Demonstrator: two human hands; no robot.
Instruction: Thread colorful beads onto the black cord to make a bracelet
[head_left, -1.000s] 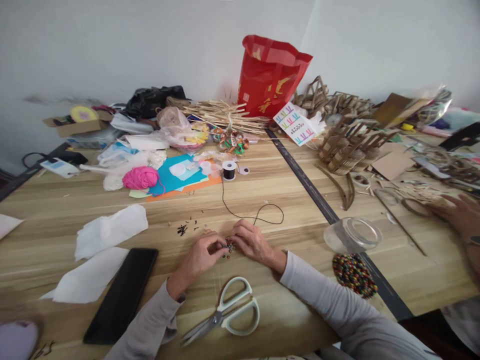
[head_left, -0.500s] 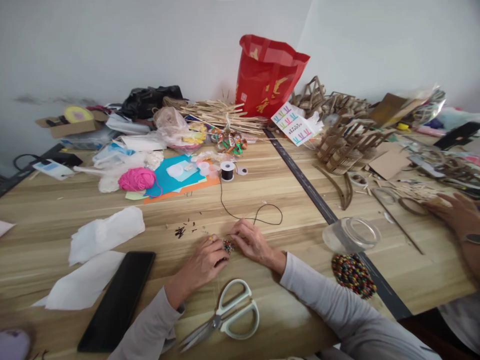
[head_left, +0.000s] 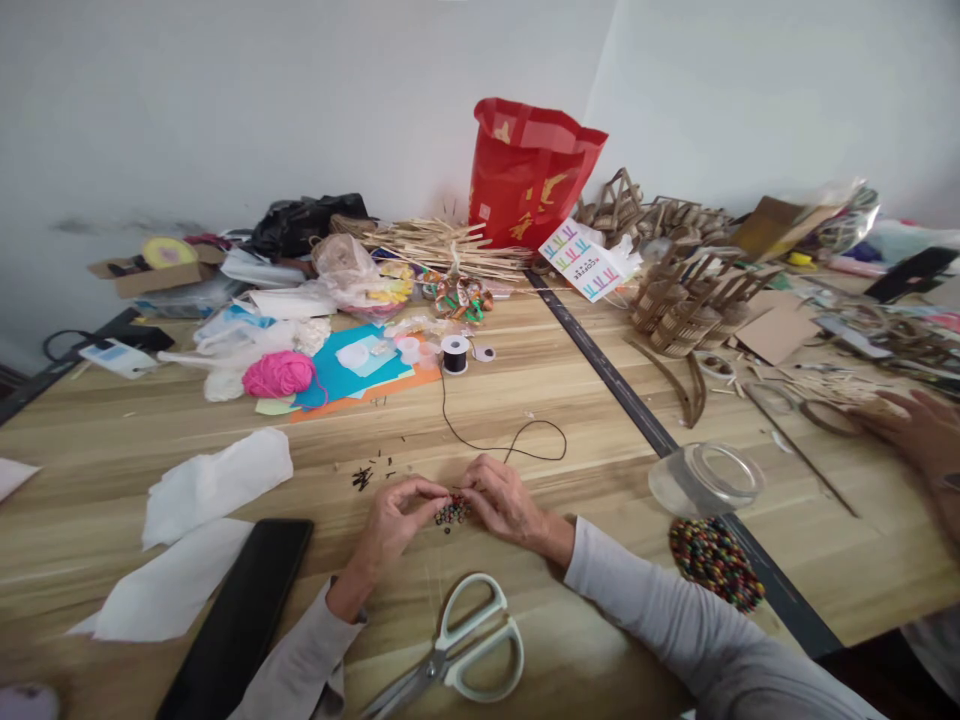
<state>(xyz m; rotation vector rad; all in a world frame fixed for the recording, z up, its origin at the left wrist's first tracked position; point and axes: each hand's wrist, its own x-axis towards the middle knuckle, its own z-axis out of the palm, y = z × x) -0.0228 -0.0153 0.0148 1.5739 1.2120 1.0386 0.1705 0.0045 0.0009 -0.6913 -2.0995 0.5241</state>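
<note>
My left hand [head_left: 397, 522] is closed in a pinch, thumb against forefinger, just above a small pile of mixed-colour beads [head_left: 451, 512]. Whatever is between those fingertips is too small to make out. Facing it, my right hand [head_left: 506, 503] pinches a thin black cord [head_left: 553, 424], whose short end points toward the left fingertips. The cord loops over the table from a white spool [head_left: 454, 354] wound with black. Below the hands lie scissors [head_left: 480, 640] with white handles, blades apart. Short black snippets [head_left: 362, 478] are scattered beyond my left hand.
A clear jar [head_left: 705, 480] lies beside a larger bead heap [head_left: 716, 563] on the right. A black phone [head_left: 240, 620] and white paper [head_left: 217, 485] are at left. Yarn, wood strips and a red bag [head_left: 532, 175] crowd the back. Another person's hand [head_left: 911, 430] rests far right.
My left hand has lifted off the bead pile and now pinches close to the cord end, so more beads show. The view has tilted slightly upward.
</note>
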